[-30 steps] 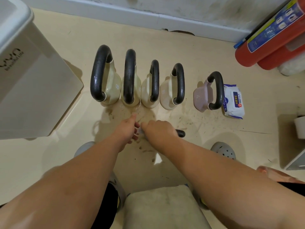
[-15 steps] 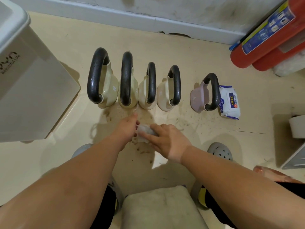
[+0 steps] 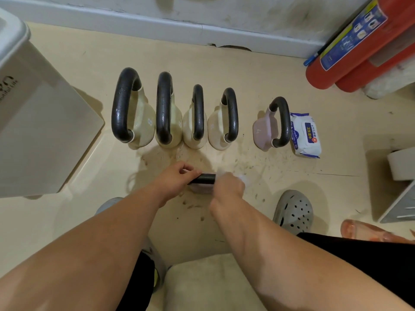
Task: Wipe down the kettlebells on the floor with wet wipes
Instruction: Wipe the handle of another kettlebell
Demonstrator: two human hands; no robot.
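A small lilac kettlebell with a black handle sits on the floor between my hands, mostly hidden. My left hand grips the left end of its handle. My right hand, blurred, holds a white wet wipe against the handle's right side. Behind it, several cream kettlebells with black handles stand in a row. A second lilac kettlebell stands apart to their right. The wet wipe pack lies right beside that one.
A white storage box fills the left side. Red fire extinguishers lean at the back right by the wall. Grey clogs are on my feet, a padded stool is beneath me, and a white shelf unit stands on the right. The floor shows dirt smears.
My hands have moved apart, baring the black handle between them. My right hand shifted right with the wipe; my left hand closed on the handle.
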